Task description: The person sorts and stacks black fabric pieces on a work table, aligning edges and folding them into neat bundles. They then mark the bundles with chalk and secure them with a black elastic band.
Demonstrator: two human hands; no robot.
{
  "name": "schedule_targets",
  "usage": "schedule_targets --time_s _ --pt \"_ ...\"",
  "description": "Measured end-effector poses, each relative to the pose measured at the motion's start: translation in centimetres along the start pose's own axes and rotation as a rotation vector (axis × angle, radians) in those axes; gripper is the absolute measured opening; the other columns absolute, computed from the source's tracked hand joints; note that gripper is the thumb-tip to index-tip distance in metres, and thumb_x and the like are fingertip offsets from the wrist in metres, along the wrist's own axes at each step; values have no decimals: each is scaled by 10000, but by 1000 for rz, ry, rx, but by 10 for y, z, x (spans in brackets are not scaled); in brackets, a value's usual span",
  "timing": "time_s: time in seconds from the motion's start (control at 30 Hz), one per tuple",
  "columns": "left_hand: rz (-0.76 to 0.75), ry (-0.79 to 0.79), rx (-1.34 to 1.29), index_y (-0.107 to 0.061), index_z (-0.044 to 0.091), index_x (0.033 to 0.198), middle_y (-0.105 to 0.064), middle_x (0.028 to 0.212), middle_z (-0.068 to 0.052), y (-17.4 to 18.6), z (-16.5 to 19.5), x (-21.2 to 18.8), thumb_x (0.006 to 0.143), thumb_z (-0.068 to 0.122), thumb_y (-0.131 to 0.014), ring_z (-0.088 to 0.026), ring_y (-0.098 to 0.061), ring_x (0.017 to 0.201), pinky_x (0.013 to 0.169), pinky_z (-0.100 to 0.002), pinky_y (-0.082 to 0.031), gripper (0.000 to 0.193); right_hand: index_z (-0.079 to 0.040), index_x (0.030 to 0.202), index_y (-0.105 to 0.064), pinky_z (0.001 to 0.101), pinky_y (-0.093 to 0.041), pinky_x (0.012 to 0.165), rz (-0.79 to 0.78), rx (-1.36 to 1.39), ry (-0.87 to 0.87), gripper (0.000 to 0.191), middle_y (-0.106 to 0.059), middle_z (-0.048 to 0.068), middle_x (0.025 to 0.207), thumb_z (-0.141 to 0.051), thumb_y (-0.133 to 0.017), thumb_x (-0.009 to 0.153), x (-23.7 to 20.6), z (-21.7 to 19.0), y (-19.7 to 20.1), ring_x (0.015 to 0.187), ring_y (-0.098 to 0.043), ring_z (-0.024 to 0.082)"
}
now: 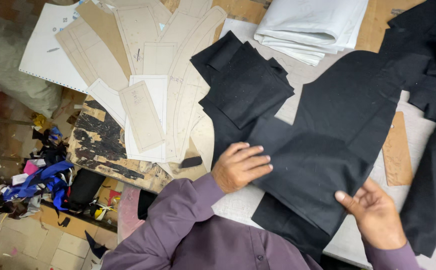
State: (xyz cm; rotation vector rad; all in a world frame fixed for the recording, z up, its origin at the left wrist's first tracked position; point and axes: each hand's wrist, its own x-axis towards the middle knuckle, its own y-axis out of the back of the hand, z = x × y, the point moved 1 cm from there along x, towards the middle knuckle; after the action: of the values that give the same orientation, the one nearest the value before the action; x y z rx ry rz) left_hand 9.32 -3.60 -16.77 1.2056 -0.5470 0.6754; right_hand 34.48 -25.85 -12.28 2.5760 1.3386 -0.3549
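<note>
On the table [238, 205], the left hand [240, 166] flat and the right hand [375, 212] pinching the large black cut fabric panel [328, 145] could drag it askew.

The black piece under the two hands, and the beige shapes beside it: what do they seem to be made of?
The black piece looks like woven cloth, matte and slightly fuzzy with pale lint specks; it folds softly where the right hand lifts its edge, while the left hand presses it flat. The beige shapes look like stiff card or heavy paper: flat, crisp cut edges, pencil-like outlines, dull finish.
</note>
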Motion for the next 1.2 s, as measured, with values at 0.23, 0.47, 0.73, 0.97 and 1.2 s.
schedule_targets --time_s 0.23,0.47,0.73,0.97,1.2 --pt "-17 364 200 -745 20 1166 -676 1238 -109 -33 -40 23 854 107 -734 -326 -602 1157 925 -444 -482 324 0 1504 -469 302 -578 688 359 -215 -62 672 -687 178 939 75 -695 876 -41 118 44 746 -681 178" --pt "-74 611 251 -717 60 999 -730 951 -107 -20 -90 57 894 150 -740 -301 -695 883 760 -407 -574 139 39 1369 -597 266 -564 712 378 -217 134 465 -685 137 966 69 -692 915 -48 83 8 783 -663 136" --pt "243 555 -22 -517 30 1008 -743 1138 -139 34 -40 109 972 83 -589 -209 -683 766 671 -350 -550 96 15 1460 -501 354 -584 932 158 -11 376 553 -614 219 1349 -135 -678 958 -28 54 -40 1182 -656 266" --pt "212 660 -1439 -480 75 1114 -549 1007 27 2 90 93 1093 112 -461 -11 -479 941 908 -210 -427 47 -143 1704 -260 515 -186 1335 300 -464 1168 964 -177 221 1763 -689 -650 1012 -57 -8 -53 1632 -143 366" --pt "264 1130 -1324 -548 -11 1134 -564 1016 -77 -66 102 1 1112 169 -550 -79 -522 941 849 -258 -461 181 -145 1405 -598 707 -153 1116 168 -1266 808 918 -402 231 1550 -808 -442 790 -67 37 -32 1463 -272 466"
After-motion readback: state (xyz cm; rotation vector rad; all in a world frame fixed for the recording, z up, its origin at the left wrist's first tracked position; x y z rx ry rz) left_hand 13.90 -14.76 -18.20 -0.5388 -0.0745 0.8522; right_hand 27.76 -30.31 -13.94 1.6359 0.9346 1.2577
